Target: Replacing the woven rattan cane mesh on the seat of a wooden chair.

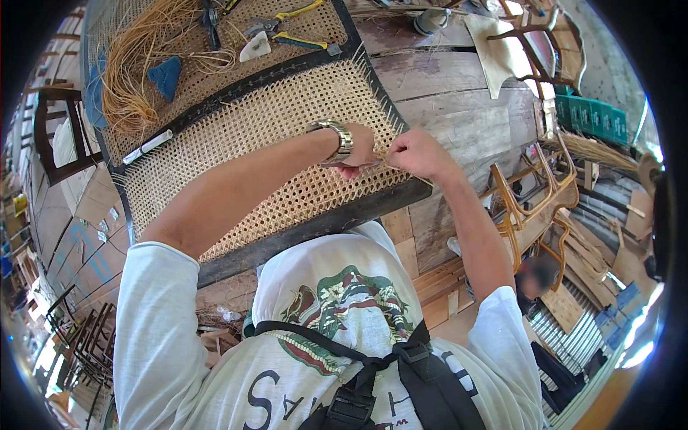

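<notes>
A woven cane panel (272,122) in a dark wooden frame (301,229) lies in front of me, with loose cane ends sticking out along its right side. My left hand (357,147), a metal watch (340,142) on its wrist, is closed low over the weave near that side. What its fingers hold is hidden. Just to the right, my right hand (421,153) is closed in a pinch at the panel's edge. A thin cane strand (385,155) runs between the two hands to its fingertips.
On the panel's far part lie a bundle of cane strands (136,72), yellow-handled pliers (297,41), a blue cloth piece (165,77) and a white marker-like tube (147,146). Wooden chair frames (534,204) stand at the right, beyond them a green crate (591,118).
</notes>
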Tool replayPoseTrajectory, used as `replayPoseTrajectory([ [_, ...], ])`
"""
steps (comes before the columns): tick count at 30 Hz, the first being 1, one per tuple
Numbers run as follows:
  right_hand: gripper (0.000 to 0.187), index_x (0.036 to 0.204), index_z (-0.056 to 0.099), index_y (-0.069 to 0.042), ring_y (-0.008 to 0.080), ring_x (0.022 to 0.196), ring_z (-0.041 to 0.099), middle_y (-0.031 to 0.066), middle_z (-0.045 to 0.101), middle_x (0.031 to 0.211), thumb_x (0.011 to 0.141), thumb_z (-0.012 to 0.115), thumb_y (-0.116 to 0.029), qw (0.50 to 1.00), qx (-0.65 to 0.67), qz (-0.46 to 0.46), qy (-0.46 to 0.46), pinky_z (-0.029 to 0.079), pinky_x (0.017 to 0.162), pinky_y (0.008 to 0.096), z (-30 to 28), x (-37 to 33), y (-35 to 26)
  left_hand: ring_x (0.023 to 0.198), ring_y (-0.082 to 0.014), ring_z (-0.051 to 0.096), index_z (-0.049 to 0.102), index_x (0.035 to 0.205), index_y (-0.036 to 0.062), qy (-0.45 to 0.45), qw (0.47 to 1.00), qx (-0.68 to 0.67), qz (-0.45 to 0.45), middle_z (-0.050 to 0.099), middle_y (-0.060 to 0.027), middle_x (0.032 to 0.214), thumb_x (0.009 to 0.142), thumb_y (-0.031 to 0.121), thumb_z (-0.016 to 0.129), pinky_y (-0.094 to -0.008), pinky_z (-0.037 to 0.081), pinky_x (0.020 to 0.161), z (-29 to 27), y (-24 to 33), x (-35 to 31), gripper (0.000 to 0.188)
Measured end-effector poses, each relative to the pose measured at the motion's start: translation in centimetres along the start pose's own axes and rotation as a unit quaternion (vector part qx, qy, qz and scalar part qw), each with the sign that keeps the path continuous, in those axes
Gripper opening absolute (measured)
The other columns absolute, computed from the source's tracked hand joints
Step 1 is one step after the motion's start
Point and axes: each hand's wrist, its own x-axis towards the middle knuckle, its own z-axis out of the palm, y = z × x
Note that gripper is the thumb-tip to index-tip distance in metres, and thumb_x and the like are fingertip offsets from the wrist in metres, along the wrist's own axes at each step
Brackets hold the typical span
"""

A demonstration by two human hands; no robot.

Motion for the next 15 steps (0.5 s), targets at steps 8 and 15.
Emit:
replayPoseTrajectory([
  [8, 0.029, 0.079, 0.069, 0.001, 0.0171, 0.06, 0.058, 0.0096, 0.064, 0.065, 0.082, 0.072, -0.027, 0.999, 0.035, -0.006, 0.026, 0.046, 0.06, 0.0339, -0.3, -0.8, 0.7, 0.059, -0.0196, 0.069, 0.071, 0.091, 0.0029, 0.076, 0.99, 0.116, -0.002, 0.072, -0.0097, 0.071, 0.094, 0.043, 0.059, -0.0366, 0.055, 0.057, 0.5, 1.1, 1.4, 0.042],
  [15, 0.05, 0.068, 0.064, 0.0, 0.0211, 0.058, 0.056, 0.0122, 0.06, 0.062, 0.083, 0.072, -0.048, 0.996, -0.074, 0.047, 0.003, 0.045, 0.058, 0.0387, -0.9, -1.0, -1.4, 0.053, -0.014, 0.049, 0.06, 0.07, 0.0089, 0.185, 0.973, 0.138, -0.019, 0.052, -0.0016, 0.059, 0.088, 0.059, 0.064, -0.0314, 0.037, 0.051, -1.9, -3.6, -2.3, 0.053],
])
